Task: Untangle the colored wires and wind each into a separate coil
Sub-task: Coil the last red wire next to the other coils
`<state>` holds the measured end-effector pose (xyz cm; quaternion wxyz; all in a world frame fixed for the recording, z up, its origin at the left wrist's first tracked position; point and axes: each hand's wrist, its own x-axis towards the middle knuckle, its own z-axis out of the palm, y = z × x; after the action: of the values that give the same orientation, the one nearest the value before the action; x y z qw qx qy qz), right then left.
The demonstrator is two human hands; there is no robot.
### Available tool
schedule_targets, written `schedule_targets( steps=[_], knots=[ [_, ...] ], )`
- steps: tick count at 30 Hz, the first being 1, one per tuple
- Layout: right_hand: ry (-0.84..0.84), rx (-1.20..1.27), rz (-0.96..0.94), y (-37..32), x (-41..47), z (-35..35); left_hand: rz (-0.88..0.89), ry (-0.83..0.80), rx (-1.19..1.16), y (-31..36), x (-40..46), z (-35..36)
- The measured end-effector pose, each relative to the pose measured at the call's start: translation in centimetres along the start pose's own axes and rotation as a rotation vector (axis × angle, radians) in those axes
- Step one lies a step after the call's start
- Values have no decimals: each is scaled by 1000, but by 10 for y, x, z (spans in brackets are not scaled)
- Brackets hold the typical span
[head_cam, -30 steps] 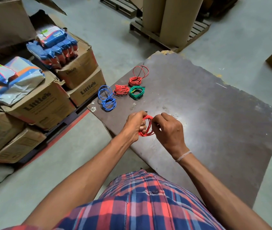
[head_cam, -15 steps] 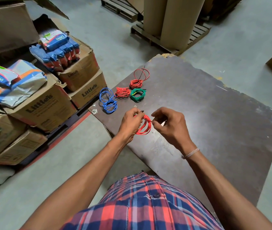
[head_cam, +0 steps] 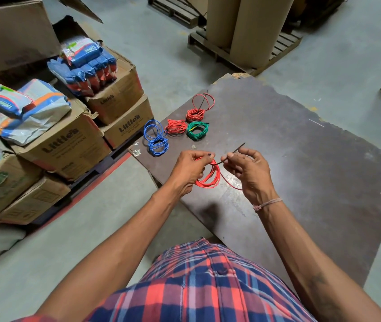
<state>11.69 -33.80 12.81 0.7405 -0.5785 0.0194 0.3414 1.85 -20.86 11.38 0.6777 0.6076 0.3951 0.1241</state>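
Note:
My left hand grips a red wire coil above the near left part of the dark board. My right hand pinches that wire's loose end, whose dark tip sticks up past my fingers; a red loop sags below the hand. Further back on the board lie a blue coil, a red coil, a green coil and another red coil with a loose loop above it.
Cardboard boxes topped with blue and white packets stand stacked to the left of the board. Tall cardboard rolls on a wooden pallet stand behind it. Grey concrete floor surrounds the board.
My right hand has drawn away from the coil to the right, pulling the wire's end out so a loose loop now hangs between the hands. The left hand keeps its hold.

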Motion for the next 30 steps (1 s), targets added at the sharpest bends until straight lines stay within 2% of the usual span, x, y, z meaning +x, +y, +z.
schedule_targets(
  steps=[5, 9, 12, 17, 22, 26, 30],
  knots=[
    [24, 65, 99, 4, 0, 0, 22, 5, 1, 0, 1, -1],
    [25, 108, 178, 9, -3, 2, 57, 108, -48, -2, 3, 0],
    [9, 94, 170, 11, -7, 4, 102, 182, -59, -3, 4, -1],
    [15, -2, 64, 7, -12, 8, 111, 151, -49, -4, 3, -4],
    [33, -147, -138, 5, -15, 13, 133, 133, -53, -6, 0, -3],
    [71, -334, -332, 6, -20, 18, 137, 165, -9, -5, 0, 0],
    [182, -587, -496, 5, -21, 21, 136, 203, 17, -5, 1, 1]
  ],
)
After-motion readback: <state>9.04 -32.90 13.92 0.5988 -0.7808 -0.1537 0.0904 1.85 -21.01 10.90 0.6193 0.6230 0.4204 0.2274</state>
